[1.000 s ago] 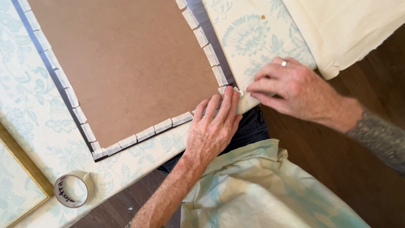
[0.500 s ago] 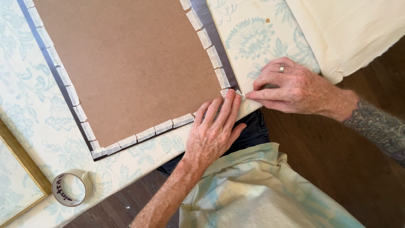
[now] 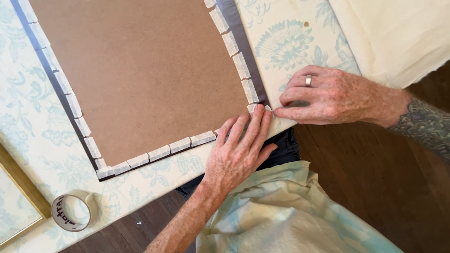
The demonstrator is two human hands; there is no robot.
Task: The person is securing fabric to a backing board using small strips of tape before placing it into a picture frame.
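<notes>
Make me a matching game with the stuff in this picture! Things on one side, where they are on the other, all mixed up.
Things:
1. tape roll
2. ring
3. board
4. left hand

Places:
A. lying on the patterned fabric, edged with tape pieces
B. on a finger of the right hand
C. pressing flat at the board's near corner
D. bottom left, beside a gold frame

Pairs: 1-D, 2-B, 3-A, 4-C
</notes>
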